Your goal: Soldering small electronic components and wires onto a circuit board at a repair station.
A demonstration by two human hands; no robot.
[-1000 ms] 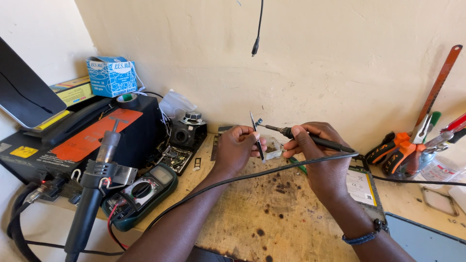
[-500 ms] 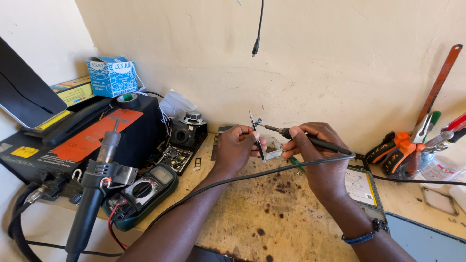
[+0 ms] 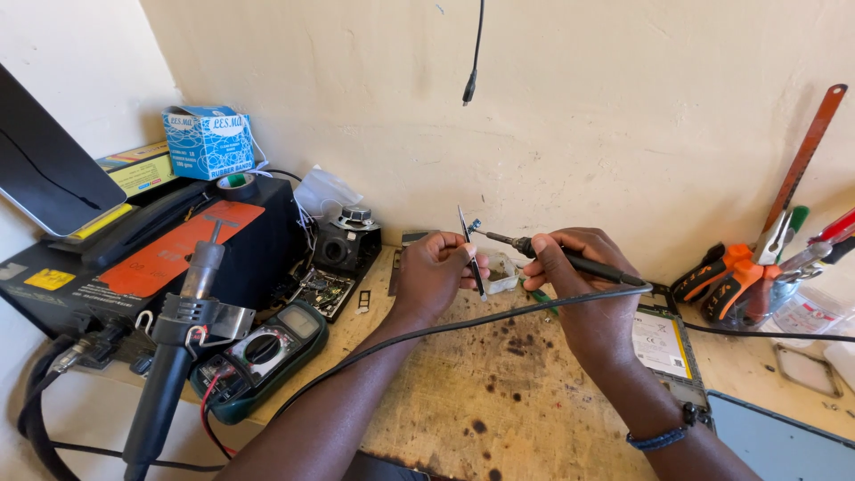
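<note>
From the head view, little had changed since the earlier frame: both my hands stayed where they were over the stained wooden bench (image 3: 499, 392), close to the wall. My left hand (image 3: 434, 272) was still pinched shut on a thin metal strip (image 3: 469, 254), held nearly upright on its edge. My right hand (image 3: 570, 272) was closed around the soldering iron (image 3: 561, 256) like a pen, its tip touching the top of the strip, its black cable (image 3: 427, 331) trailing across the bench under my left forearm. Just behind the strip sat a small clear tray (image 3: 500, 272); I could not tell its contents. At the right, a clear holder (image 3: 757, 307) held orange-handled pliers (image 3: 726, 281) and other tools.
</note>
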